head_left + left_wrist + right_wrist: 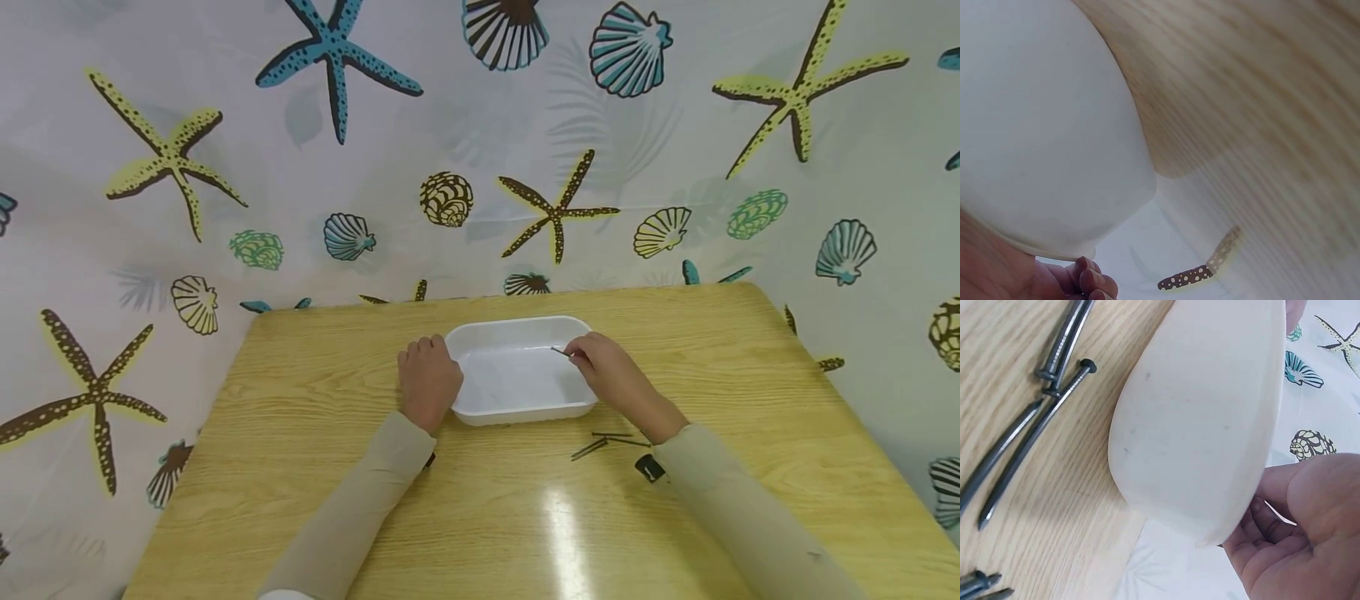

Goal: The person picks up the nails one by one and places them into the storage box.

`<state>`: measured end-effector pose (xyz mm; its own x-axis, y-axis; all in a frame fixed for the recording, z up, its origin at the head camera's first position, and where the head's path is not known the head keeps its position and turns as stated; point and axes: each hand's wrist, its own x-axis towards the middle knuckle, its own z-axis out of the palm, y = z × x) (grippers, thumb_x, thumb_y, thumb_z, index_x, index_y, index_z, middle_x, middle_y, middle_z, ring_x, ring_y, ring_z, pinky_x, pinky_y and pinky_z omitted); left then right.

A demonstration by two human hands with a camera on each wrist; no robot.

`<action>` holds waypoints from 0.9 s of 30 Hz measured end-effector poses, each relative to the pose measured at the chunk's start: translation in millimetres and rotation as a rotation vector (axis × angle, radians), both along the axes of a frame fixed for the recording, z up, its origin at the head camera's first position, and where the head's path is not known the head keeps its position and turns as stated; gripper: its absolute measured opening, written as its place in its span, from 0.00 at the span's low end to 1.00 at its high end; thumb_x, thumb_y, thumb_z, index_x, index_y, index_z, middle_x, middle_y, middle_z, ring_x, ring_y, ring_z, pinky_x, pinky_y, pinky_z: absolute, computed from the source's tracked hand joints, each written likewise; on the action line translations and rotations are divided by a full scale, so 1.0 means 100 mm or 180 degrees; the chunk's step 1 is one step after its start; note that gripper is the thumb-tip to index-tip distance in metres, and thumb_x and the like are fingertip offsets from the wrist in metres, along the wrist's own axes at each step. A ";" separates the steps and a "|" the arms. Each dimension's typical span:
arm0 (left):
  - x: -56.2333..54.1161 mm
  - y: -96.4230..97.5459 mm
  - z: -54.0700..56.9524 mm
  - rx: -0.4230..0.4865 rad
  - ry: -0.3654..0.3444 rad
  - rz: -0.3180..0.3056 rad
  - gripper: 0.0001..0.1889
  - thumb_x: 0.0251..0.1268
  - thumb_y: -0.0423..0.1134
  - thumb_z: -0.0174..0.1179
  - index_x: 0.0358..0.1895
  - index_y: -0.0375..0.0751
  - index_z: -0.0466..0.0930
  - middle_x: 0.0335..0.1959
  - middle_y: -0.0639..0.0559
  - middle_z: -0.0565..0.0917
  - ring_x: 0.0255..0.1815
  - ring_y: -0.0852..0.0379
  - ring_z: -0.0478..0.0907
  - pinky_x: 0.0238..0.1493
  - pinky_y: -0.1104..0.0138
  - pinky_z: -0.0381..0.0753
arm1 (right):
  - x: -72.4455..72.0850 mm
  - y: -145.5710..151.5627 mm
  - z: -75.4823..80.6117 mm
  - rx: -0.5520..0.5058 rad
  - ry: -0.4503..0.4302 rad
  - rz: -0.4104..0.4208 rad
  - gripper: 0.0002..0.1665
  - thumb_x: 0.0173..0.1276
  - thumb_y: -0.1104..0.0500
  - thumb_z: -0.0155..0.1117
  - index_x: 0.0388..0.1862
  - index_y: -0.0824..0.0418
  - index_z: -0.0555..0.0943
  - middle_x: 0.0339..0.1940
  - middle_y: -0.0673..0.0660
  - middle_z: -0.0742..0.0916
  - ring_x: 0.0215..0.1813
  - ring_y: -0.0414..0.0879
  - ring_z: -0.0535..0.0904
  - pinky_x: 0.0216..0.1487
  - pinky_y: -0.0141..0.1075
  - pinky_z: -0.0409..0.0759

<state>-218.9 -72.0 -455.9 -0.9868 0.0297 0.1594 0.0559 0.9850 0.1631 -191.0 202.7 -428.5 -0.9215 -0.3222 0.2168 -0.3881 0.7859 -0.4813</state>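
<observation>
A white tray [517, 415] with rounded corners stands on the wooden table. At its left end my left hand [429, 379] grips the rim; the left wrist view has the curled fingers [1092, 281] at the rim's edge. Between thumb and fingers, my right hand [611, 371] pinches a nail [560, 352] above the tray's right end. The nail's head end points left over the inside. From the right wrist, the tray's side wall [1191, 425] hides the pinched nail, and my right hand [1310, 519] shows beyond the rim.
Several dark nails [590, 449] lie on the table in front of the tray's right corner, under my right forearm. A small black object [650, 467] shows beside the right sleeve. Behind the wooden table [315, 367] hangs a cloth [450, 125] printed with starfish and shells.
</observation>
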 end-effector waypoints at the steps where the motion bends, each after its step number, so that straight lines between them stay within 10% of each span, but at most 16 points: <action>1: 0.00 0.00 0.00 -0.0012 0.0005 0.0000 0.15 0.63 0.38 0.45 0.46 0.32 0.73 0.38 0.41 0.77 0.41 0.45 0.71 0.44 0.55 0.66 | -0.02 -0.01 0.00 0.0017 0.0011 0.0011 0.07 0.65 0.68 0.58 0.41 0.66 0.80 0.37 0.56 0.81 0.39 0.47 0.77 0.42 0.41 0.76; 27: -0.01 -0.01 0.01 0.0018 -0.0060 -0.0019 0.14 0.63 0.37 0.44 0.44 0.32 0.73 0.38 0.41 0.76 0.42 0.45 0.71 0.44 0.55 0.65 | -0.44 -0.29 -0.25 0.0419 -0.0062 0.0240 0.05 0.65 0.68 0.58 0.38 0.66 0.80 0.36 0.56 0.81 0.41 0.47 0.75 0.45 0.40 0.74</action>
<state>-219.5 -73.2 -455.0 -0.9894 0.0346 0.1409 0.0585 0.9838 0.1697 -234.9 173.5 -453.3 -0.8972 -0.4151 0.1504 -0.4399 0.8117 -0.3842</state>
